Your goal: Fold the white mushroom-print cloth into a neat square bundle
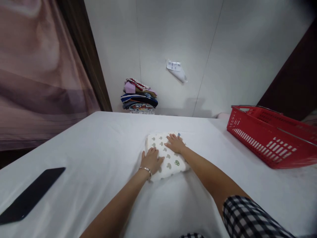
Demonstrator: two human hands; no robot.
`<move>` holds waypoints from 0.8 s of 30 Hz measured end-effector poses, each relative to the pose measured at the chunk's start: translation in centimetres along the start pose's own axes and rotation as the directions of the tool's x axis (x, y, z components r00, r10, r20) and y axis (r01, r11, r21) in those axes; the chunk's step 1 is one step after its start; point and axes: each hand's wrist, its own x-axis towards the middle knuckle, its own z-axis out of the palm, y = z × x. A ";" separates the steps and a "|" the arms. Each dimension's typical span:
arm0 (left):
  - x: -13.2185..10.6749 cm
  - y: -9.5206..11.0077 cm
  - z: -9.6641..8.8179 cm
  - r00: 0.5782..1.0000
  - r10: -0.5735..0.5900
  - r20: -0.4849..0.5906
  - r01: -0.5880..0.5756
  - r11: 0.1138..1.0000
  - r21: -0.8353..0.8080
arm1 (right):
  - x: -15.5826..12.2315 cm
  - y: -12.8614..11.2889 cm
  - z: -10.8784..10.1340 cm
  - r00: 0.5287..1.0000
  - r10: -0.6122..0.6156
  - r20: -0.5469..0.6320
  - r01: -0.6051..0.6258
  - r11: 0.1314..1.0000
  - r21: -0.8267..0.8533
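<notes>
A folded white cloth [166, 158] printed with small grey-green mushroom shapes lies on the white-covered table [104, 148] in front of me. My left hand [151, 160], with a bracelet at its wrist, rests on the cloth's left side, fingers spread. Flat on the upper right part of the cloth lies my right hand [175, 144], its fingers apart too. Both palms touch the top of the fabric and neither grips it. The cloth's underside is hidden.
A red plastic basket [262, 138] stands at the right. On the left lies a dark flat panel [32, 195]. Folded clothes [140, 96] are stacked behind the table's far edge, against a wall with a paper label [174, 65]. A pinkish curtain [44, 72] hangs at the left.
</notes>
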 end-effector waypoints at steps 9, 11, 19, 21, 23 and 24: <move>8.7 -1.4 -0.3 0.992 -0.122 0.032 0.120 0.991 0.059 | -0.2 0.0 0.1 1.000 -0.009 -0.014 0.010 0.998 0.055; 9.3 -2.4 0.7 0.990 -0.134 0.041 0.133 0.991 0.027 | -0.1 0.0 0.3 0.999 -0.012 -0.030 0.015 0.996 0.084; 9.5 -3.4 1.8 0.998 -0.066 -0.008 0.066 0.998 -0.024 | 0.3 4.1 -1.2 0.965 0.214 -0.149 -0.069 0.762 0.643; 9.5 -3.5 1.9 0.998 -0.065 -0.016 0.064 0.997 -0.033 | 0.0 6.1 -1.2 0.917 0.372 -0.142 -0.145 0.645 0.750; 9.5 -3.5 1.9 0.998 -0.067 -0.018 0.067 0.997 -0.032 | -0.5 7.8 -0.8 0.888 0.453 -0.078 -0.208 0.546 0.811; 9.5 -3.5 1.9 0.997 -0.069 -0.018 0.068 0.997 -0.027 | -0.7 8.4 -0.5 0.883 0.467 -0.038 -0.231 0.505 0.831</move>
